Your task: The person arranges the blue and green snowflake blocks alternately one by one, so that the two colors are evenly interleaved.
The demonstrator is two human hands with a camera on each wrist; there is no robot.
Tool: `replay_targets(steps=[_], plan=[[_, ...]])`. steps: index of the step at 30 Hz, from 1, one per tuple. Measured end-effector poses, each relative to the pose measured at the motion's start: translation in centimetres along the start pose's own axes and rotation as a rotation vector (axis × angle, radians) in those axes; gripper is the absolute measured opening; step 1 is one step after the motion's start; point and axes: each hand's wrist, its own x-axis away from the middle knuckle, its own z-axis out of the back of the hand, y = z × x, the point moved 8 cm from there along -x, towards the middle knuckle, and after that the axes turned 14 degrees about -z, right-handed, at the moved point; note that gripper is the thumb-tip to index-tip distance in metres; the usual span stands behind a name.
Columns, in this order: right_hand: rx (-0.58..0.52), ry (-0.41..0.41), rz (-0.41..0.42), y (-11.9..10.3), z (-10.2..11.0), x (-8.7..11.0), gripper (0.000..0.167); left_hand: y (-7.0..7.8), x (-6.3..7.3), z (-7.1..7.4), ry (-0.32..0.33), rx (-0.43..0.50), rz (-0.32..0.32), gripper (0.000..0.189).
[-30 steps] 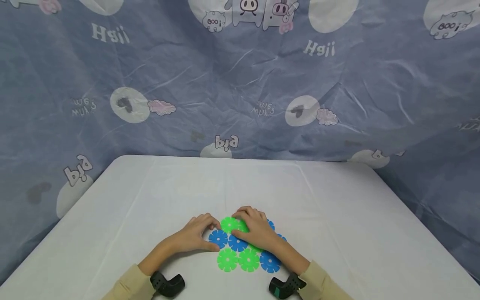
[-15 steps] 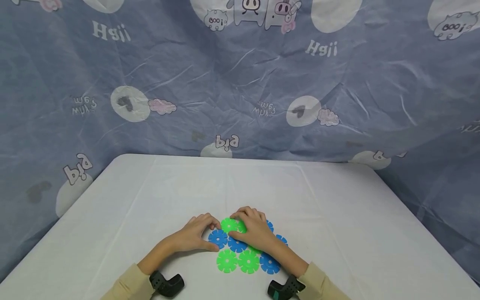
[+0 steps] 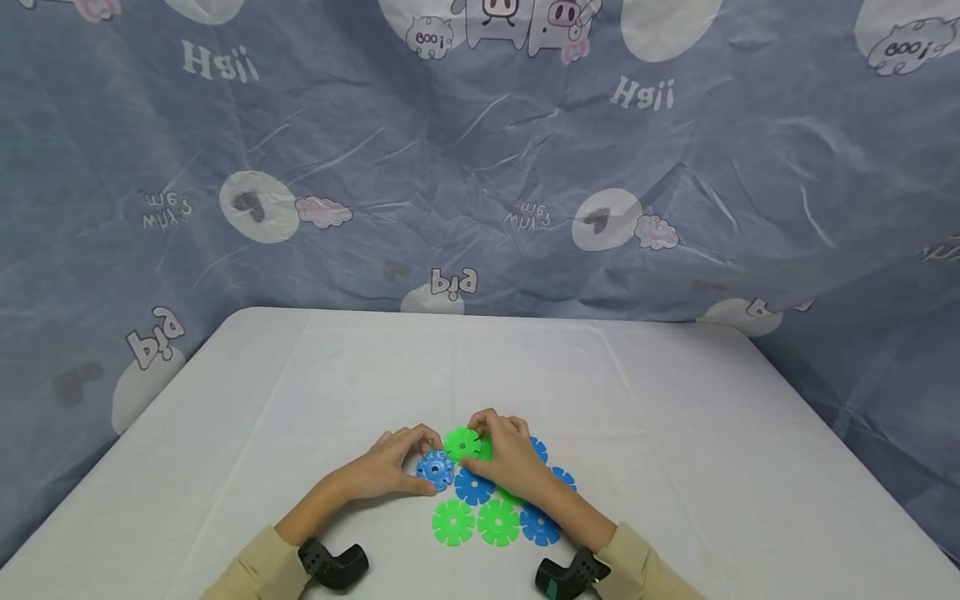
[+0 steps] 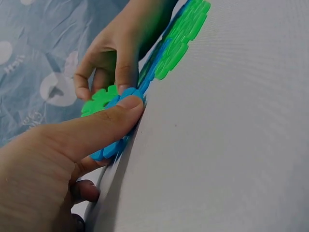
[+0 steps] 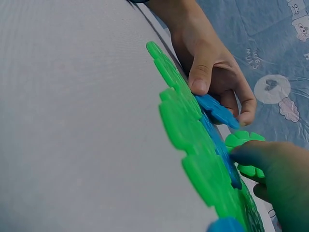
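My left hand (image 3: 386, 465) pinches a blue notched plastic disc (image 3: 435, 471) between thumb and fingers. In the right wrist view this blue disc (image 5: 216, 110) is tilted, one edge up off the table. My right hand (image 3: 513, 457) grips a green notched disc (image 3: 461, 444) right beside it, thumb on the near side and fingers at the far edge. From the left wrist, the green disc (image 4: 99, 100) stands up at a slant behind the blue one (image 4: 129, 93). The right hand and wrist cover part of the other discs.
Close in front lie a blue disc (image 3: 474, 487), two green discs (image 3: 453, 522) and another blue one (image 3: 538, 525). More blue discs (image 3: 562, 477) show past the right wrist. All rest on a white-covered table (image 3: 337, 358) with a patterned blue cloth (image 3: 420, 167) behind.
The blue disc at the left hand, flat before, is now tilted and catches the light. The green disc at the right hand has shifted slightly up. Both hands have moved only a little.
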Motion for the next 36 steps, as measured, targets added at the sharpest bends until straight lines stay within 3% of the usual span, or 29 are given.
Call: replay_targets(steps=[10,14,18,25,36], plan=[[-0.198,0.038,0.031,0.1,0.9,0.1,0.031,-0.4,-0.4,0.0,0.022,0.155,0.019,0.045],[-0.287,0.043,-0.049,1.0,1.0,-0.2,0.032,-0.3,-0.6,0.1,0.052,0.29,0.005,0.044],[-0.319,0.032,-0.117,1.5,0.9,-0.3,0.031,-0.4,-0.6,0.2,0.084,0.35,-0.007,0.042],[-0.316,0.044,-0.145,1.5,1.2,-0.3,0.03,-0.7,-0.7,1.0,0.203,0.335,-0.023,0.041],[-0.308,0.059,-0.147,1.7,1.0,-0.5,0.032,-1.6,0.0,2.3,0.347,0.291,0.081,0.039]])
